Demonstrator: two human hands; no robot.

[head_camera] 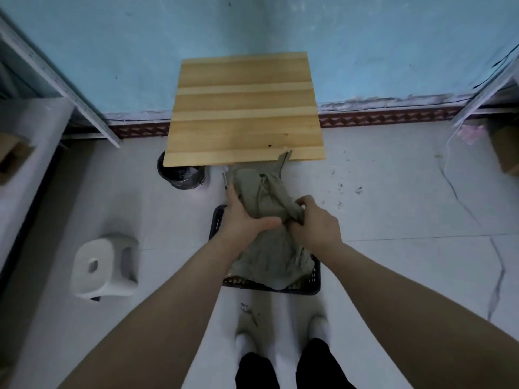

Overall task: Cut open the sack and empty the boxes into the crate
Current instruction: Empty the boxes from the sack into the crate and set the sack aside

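Head view. The sack (266, 197) is held directly above the crate (316, 276), which stands on the floor just in front of the person's feet. The sack's long axis runs away from the person: its near end drapes into the crate, and its far end rises to a loose tail by the near edge of the surface (244, 108). Both hands sit at mid-length, about equally near.

The left hand (244, 217) grips the sack's left flank, fingers along the side and thumb across the cloth. The right hand (317, 223) is curled tight on a bunch of fabric at the right flank. Both forearms reach forward and down, converging on the sack.

No boxes are visible, and the cloth hides most of the crate's interior. Judgement: emptying is under way, and the next move needs the far end lifted so the contents drop into the crate.

A stool (104, 265) stands to the left.
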